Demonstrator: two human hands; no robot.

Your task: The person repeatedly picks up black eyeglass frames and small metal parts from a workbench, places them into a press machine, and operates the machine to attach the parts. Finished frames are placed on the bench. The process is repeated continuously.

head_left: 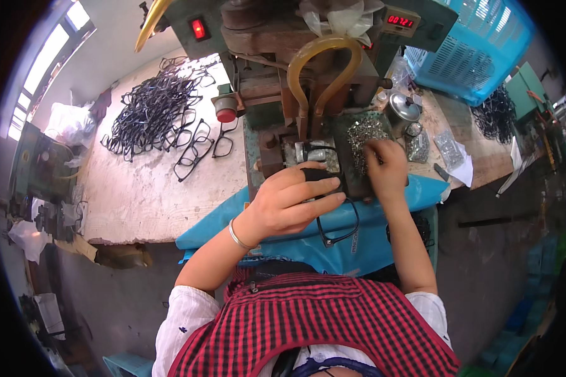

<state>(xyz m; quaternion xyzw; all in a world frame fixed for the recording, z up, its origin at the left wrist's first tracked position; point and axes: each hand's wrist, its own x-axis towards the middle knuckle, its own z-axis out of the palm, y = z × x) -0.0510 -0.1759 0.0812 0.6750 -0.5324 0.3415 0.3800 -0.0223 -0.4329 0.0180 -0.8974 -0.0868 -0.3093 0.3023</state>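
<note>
My left hand (289,200) holds a black eyeglass frame (329,241) at the front of a green bench machine (258,88). One rim of the frame hangs below my fingers over a blue plastic sheet. To the right, my right hand (388,164) has its fingertips pinched together over a heap of tiny metal parts (366,131) on a dark tray. Whatever sits between those fingertips is hidden. Two yellowish hoses (324,45) loop down the machine's front, just beyond my left hand.
A big tangle of black eyeglass frames (151,110) covers the table's left side. A red push button (226,115) sticks out nearby. On the right stand a lidded metal pot (404,108), bags of small parts (448,149) and a blue plastic basket (468,53).
</note>
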